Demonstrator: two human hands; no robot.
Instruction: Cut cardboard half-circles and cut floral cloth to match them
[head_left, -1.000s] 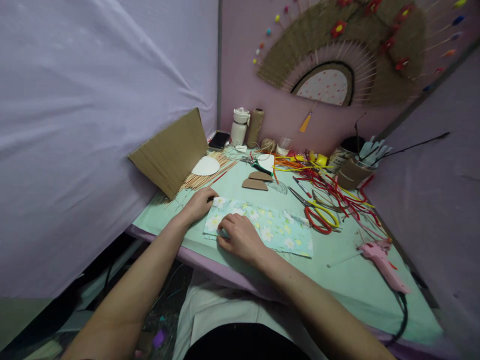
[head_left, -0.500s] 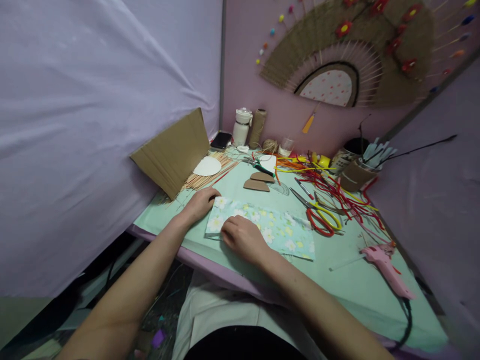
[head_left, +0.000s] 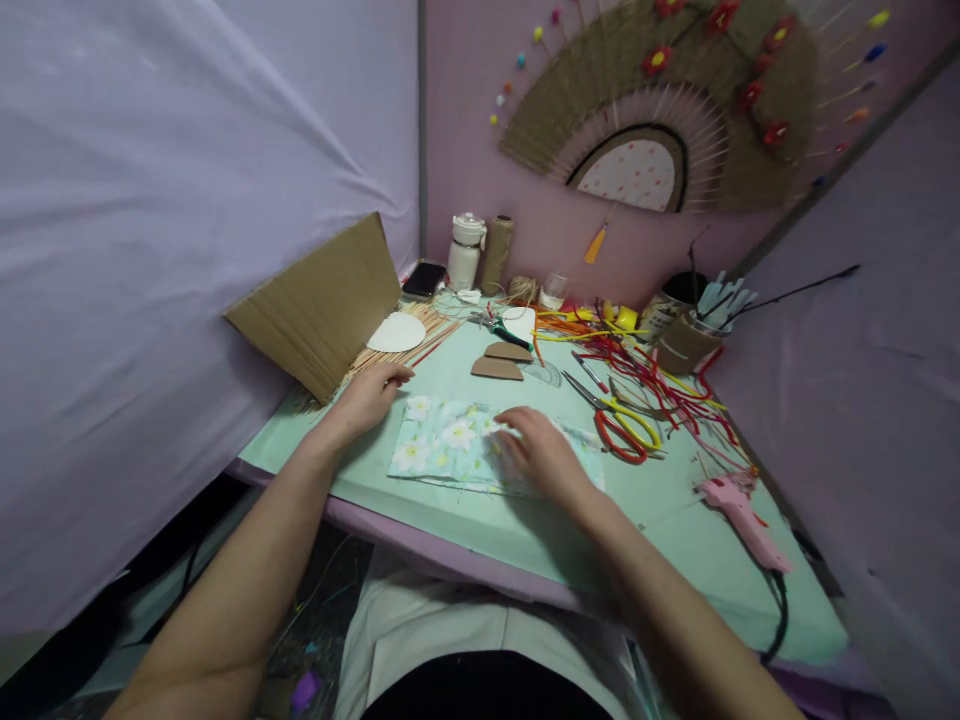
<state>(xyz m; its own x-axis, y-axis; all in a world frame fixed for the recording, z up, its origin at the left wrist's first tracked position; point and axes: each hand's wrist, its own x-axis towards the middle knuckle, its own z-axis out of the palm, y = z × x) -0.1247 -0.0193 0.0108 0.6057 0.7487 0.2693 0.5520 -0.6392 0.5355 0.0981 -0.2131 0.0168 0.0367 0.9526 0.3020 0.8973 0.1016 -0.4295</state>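
A piece of light green floral fabric [head_left: 431, 445] lies flat on the table in front of me. My left hand [head_left: 369, 398] is just off its left end, beside the thin wooden sticks, with fingers loosely stretched and nothing seen in them. Over the fabric's middle hovers my right hand [head_left: 544, 452], its fingers bent but apart, hiding part of the cloth. Beyond the fabric are two brown half-round cardboard pieces [head_left: 496, 369] and a clear protractor [head_left: 544, 374]. To the right lie red-handled scissors [head_left: 621, 438] and yellow-handled scissors [head_left: 636, 425].
A cardboard sheet [head_left: 322, 310] leans at the left near a white oval piece [head_left: 396, 332]. Green-handled pliers [head_left: 510, 337] and red and yellow pipe cleaners [head_left: 675, 390] lie farther back. A pink glue gun [head_left: 750, 525] with a black cord is at right.
My left hand has drawn back from the fabric's left corner. My right hand has moved right across the fabric and its fingers have spread. The view has shifted slightly.
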